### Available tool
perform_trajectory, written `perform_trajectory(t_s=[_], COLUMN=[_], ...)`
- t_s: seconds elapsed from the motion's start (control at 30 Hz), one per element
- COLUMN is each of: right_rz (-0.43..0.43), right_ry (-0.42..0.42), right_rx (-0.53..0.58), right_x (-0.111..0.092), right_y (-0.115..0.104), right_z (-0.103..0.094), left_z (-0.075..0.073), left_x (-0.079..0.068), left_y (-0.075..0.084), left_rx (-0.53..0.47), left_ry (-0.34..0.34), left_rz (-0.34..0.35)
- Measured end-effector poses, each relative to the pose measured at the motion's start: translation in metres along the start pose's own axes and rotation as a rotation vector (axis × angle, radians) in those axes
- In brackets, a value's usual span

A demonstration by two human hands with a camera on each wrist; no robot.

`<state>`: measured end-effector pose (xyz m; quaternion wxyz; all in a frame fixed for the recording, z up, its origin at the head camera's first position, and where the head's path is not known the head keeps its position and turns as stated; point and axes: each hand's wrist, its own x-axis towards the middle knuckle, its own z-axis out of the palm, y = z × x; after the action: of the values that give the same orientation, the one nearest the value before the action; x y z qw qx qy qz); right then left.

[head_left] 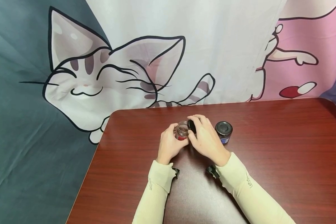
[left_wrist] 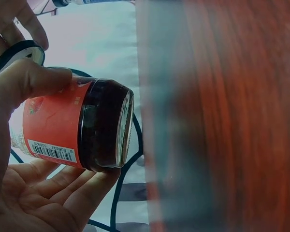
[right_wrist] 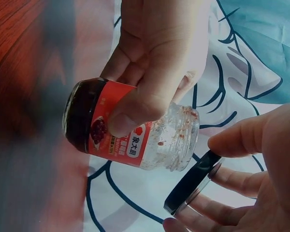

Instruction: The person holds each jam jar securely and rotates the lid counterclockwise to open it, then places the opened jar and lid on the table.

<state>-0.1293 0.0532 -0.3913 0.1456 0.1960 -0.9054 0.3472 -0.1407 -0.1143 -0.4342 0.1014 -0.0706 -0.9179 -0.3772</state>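
A glass jar (head_left: pixel 181 130) with a red label and dark contents is gripped around its body by my left hand (head_left: pixel 170 143), thumb on one side and fingers on the other. Its mouth is uncovered, and reddish smears cling to the clear neck in the right wrist view. My right hand (head_left: pixel 206 137) pinches a black lid (right_wrist: pixel 193 182) by its edge, beside the jar's mouth and tilted on its side. The lid's pale inside shows in the left wrist view. In that view the jar (left_wrist: pixel 63 128) shows its barcode.
A second jar (head_left: pixel 224 132), with a black lid on and a blue label, stands just right of my right hand. The reddish-brown wooden table (head_left: pixel 282 149) reaches back to a curtain (head_left: pixel 226 37) printed with a cartoon cat.
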Motion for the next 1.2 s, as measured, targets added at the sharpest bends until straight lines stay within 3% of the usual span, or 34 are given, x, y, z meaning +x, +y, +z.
perform_trajectory(t_s=[1.2], right_rz=[-0.012], right_ry=[0.002], right_rx=[0.017], right_x=[-0.0059], right_y=[0.0087], right_z=[0.0024], left_z=[-0.0043], left_x=[0.0014], left_y=[-0.0013], left_rx=[-0.011], left_ry=[0.017], left_rz=[-0.023])
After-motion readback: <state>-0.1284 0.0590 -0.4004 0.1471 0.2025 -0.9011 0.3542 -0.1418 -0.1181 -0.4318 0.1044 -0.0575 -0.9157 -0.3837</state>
